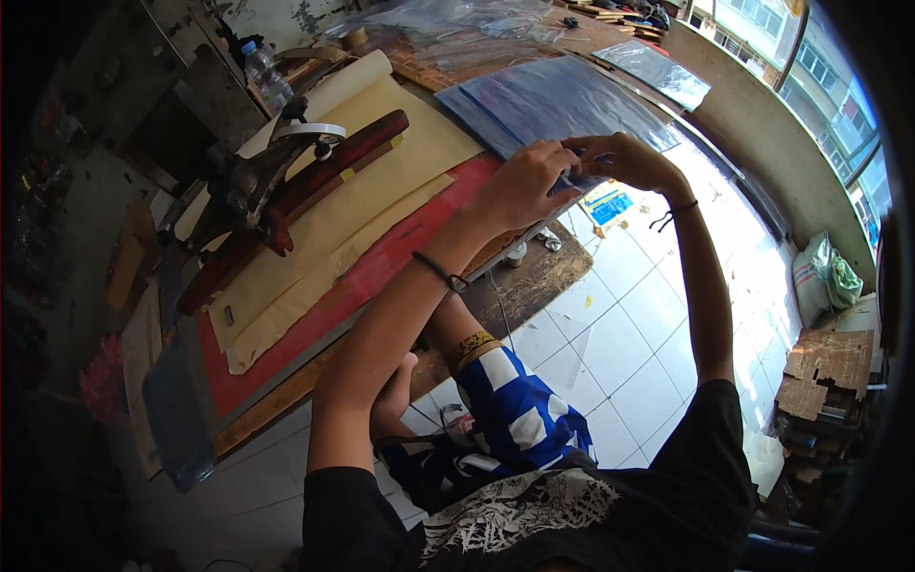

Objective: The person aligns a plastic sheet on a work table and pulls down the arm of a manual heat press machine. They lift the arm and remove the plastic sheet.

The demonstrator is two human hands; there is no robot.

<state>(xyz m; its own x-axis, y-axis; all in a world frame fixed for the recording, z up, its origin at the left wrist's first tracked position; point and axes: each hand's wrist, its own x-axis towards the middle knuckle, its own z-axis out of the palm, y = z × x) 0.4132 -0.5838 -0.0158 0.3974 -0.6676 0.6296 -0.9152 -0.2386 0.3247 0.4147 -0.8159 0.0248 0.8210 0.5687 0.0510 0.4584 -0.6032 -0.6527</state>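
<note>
My left hand point(536, 181) and my right hand point(629, 162) meet at the near edge of a stack of dark blue plastic sheets point(572, 100). The fingers of both hands are bent and pinched close together. A small bluish bit shows between them, but I cannot make out what they hold. Left of the hands, a cream sheet point(429, 133), rolled at its far end, lies over a red sheet point(381, 257) on the worktable. Across the cream sheet runs a long dark red bar point(353, 162), joined to a dark metal mechanism point(253, 186) with a white ring point(310, 130).
A plastic bottle point(267, 76) stands behind the mechanism. Clear plastic sheets point(457, 24) spread over the far table. A small spool point(516, 254) sits on a worn wooden board point(548, 286). Sacks point(824, 276) and cardboard scraps point(824, 367) lie at right by the low wall.
</note>
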